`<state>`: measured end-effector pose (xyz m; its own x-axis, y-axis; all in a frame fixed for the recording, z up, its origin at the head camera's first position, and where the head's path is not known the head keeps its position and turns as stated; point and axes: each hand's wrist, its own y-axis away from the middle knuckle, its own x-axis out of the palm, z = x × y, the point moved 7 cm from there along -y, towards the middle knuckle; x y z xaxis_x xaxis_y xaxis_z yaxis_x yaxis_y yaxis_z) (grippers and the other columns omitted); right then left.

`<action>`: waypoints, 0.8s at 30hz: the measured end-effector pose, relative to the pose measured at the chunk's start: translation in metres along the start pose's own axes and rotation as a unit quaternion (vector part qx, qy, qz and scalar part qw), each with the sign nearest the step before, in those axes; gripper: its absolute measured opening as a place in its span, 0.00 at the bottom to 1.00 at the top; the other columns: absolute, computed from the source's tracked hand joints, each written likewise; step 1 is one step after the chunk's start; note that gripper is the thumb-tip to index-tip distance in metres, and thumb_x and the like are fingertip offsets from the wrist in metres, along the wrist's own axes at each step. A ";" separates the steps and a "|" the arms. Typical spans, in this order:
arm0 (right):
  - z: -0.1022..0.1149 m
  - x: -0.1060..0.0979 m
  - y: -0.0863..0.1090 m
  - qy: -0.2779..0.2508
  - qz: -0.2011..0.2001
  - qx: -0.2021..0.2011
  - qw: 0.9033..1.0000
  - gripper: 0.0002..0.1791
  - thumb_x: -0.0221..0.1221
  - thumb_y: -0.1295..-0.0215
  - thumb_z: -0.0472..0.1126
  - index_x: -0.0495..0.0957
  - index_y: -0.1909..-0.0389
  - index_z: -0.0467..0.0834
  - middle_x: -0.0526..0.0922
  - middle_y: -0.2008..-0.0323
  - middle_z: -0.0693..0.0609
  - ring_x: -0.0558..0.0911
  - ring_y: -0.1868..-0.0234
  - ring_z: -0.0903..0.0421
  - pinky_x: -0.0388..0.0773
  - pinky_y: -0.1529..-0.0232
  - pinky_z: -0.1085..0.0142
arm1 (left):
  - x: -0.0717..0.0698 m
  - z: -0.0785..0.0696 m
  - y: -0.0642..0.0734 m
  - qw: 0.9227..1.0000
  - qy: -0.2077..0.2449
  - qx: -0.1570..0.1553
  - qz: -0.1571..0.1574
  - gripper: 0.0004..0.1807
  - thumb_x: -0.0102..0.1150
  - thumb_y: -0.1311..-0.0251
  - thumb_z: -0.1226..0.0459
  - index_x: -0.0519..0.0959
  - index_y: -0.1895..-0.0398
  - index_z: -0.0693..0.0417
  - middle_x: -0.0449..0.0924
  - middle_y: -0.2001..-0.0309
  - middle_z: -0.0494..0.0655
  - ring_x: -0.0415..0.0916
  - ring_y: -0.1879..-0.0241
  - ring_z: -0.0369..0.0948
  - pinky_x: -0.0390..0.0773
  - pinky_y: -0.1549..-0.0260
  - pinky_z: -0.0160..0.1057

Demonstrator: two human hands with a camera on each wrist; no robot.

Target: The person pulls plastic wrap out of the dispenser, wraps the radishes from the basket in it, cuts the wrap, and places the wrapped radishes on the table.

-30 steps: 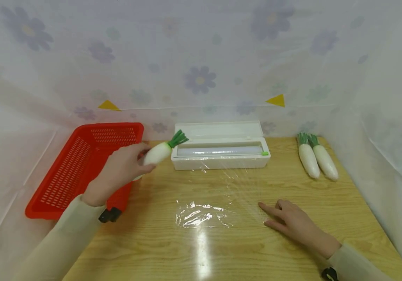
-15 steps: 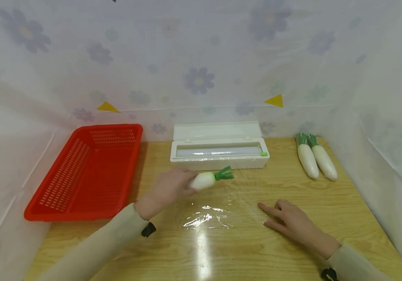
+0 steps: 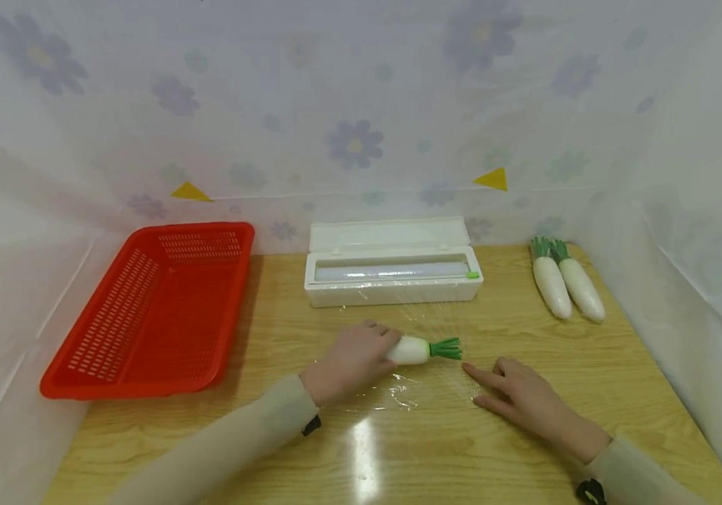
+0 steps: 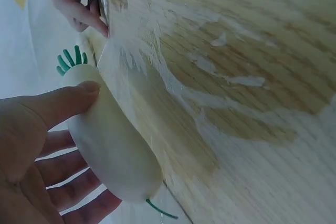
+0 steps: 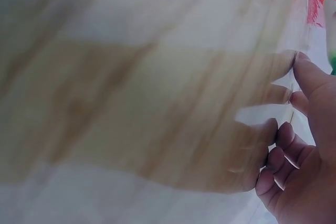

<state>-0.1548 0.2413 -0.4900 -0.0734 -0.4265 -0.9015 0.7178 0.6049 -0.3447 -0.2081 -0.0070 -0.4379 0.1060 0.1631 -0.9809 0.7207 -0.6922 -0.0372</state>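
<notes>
A white radish with green leaf stubs is gripped by my left hand, thumb on one side and fingers round the other in the left wrist view. It lies level, leaves pointing right, over a sheet of clear cling film spread on the wooden table. My right hand touches the film's right edge with index finger and thumb extended; the other fingers are loosely curled. Behind the film stands a white cling film box, lid raised, its roll showing inside.
On the left sits a red plastic basket with slotted walls. Two more white radishes, one radish beside another radish, lie at the table's back right. A flowered sheet encloses the back and sides.
My left hand has carried the radish rightward and nearer, from beside the basket to over the cling film, turning it level. My right hand has stayed in place.
</notes>
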 end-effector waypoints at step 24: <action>-0.002 0.001 0.001 0.014 0.014 0.023 1.000 0.33 0.74 0.39 0.49 0.80 0.33 0.49 0.61 0.70 0.67 0.55 0.71 0.71 0.58 0.71 0.74 | 0.028 0.002 -0.004 1.000 -0.012 -0.027 -0.012 0.23 0.66 0.31 0.52 0.77 0.37 0.49 0.82 0.40 0.47 0.78 0.42 0.47 0.80 0.46 0.49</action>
<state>-0.1550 0.2426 -0.4922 -0.0716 -0.3914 -0.9174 0.7507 0.5846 -0.3079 -0.2095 -0.0008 -0.4655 0.0731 0.1614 -0.9842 0.7586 -0.6497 -0.0502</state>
